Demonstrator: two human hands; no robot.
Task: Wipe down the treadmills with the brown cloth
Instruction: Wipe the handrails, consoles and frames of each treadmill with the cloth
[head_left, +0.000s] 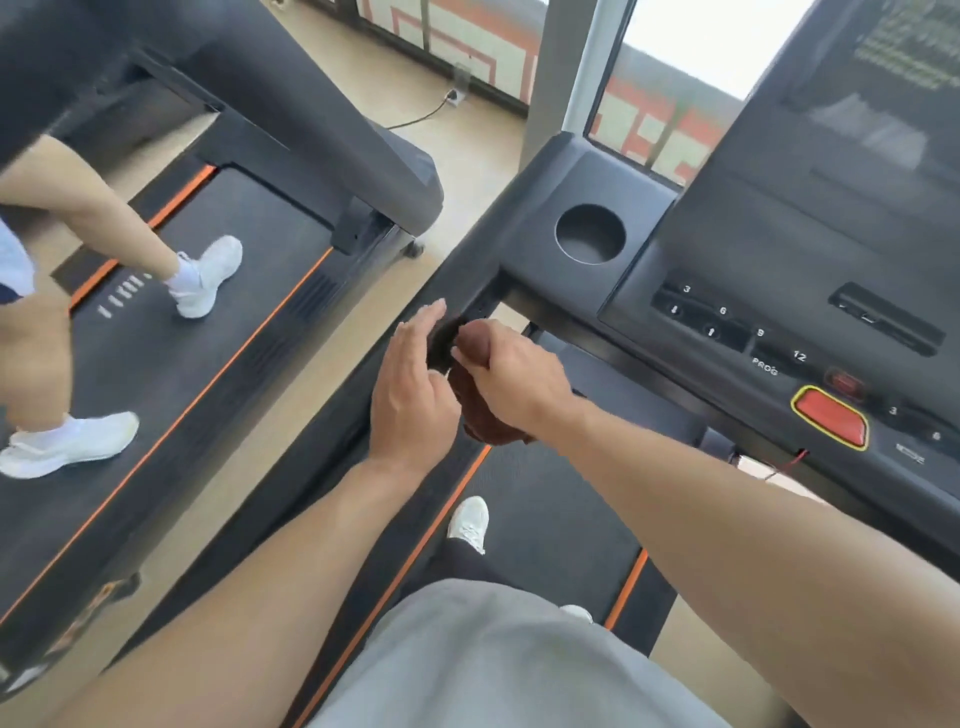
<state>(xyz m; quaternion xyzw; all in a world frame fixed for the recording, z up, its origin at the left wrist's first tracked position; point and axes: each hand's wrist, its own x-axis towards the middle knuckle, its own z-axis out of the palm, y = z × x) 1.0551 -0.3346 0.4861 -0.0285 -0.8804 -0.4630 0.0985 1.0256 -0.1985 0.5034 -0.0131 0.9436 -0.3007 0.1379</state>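
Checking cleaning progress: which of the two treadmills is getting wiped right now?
The nearer black treadmill with the red stop button: both hands work the brown cloth at its side handrail. The other treadmill has someone walking on it.

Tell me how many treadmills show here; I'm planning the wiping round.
2. One treadmill is straight ahead, under the person's feet; the other treadmill is on the left, where someone else walks. More may stand out of view.
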